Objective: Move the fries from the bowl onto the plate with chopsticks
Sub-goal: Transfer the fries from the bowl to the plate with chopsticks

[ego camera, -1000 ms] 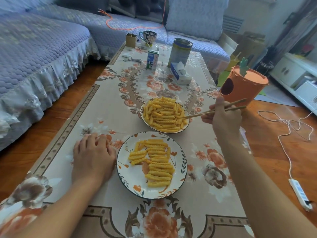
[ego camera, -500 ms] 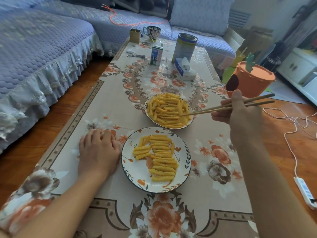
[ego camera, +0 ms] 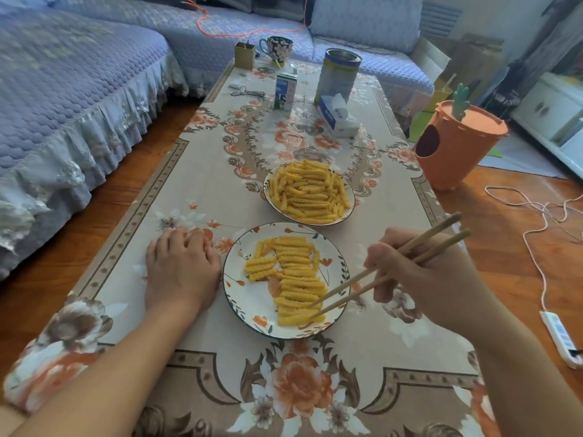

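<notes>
Chopsticks [ego camera: 383, 272], pinched in the right hand [ego camera: 419, 272] fingers, tips at the plate [ego camera: 252, 298]; bowl [ego camera: 350, 197] just beyond, fries [ego camera: 310, 190] lying crosswise.

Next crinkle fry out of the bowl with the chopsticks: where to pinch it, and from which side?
A judgement: pinch a top yellow crinkle-cut fry in the white patterned bowl at mid-length, tips across its narrow width. Most lie lengthwise left-right, so come from above on the right, where the right hand holds the wooden chopsticks. The ridges should resist slipping.

bowl [ego camera: 348, 205] behind plate [ego camera: 249, 298]; left hand [ego camera: 179, 269] left of plate.
</notes>
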Motion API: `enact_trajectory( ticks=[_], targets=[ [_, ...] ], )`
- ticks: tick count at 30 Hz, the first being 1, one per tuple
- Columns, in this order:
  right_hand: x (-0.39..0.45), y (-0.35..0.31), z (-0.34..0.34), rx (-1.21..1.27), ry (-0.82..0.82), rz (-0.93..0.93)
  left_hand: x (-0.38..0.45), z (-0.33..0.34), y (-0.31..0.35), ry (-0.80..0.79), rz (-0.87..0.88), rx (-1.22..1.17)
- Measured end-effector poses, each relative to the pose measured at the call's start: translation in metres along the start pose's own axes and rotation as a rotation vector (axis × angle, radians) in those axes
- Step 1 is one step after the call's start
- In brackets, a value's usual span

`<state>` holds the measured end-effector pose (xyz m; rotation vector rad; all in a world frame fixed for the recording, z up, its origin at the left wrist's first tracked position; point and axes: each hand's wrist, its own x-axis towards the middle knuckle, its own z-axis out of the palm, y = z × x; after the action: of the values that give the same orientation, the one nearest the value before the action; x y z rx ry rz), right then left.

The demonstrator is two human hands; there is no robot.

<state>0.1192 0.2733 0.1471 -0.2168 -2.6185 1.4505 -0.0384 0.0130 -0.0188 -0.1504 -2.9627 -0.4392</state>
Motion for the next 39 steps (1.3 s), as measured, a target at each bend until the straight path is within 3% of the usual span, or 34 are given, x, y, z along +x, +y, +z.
enact_trajectory(
  ticks=[11,14,17,19,30,36,39],
  targets=[
    [0.003,0.012,-0.002,0.227,0.014,0.048,-0.001,0.0,0.0,-0.003,0.003,0.008],
    [0.019,0.012,-0.015,0.413,0.233,0.059,-0.001,0.0,-0.001,0.003,0.008,0.005],
    [0.057,0.034,-0.024,0.337,0.558,0.071,0.0,0.001,-0.001,-0.004,0.009,0.01],
    [0.085,0.049,-0.023,0.245,0.656,0.079,0.0,0.001,-0.001,-0.01,0.006,0.011],
    [0.144,0.072,0.006,0.059,0.737,0.045,0.001,0.001,0.0,0.004,0.01,0.019],
    [0.129,0.058,-0.014,0.235,0.855,0.123,0.001,0.0,0.0,-0.001,0.006,0.021],
    [0.107,0.041,-0.024,0.334,0.819,0.117,0.0,-0.001,0.0,-0.004,0.005,0.021]
  ],
)
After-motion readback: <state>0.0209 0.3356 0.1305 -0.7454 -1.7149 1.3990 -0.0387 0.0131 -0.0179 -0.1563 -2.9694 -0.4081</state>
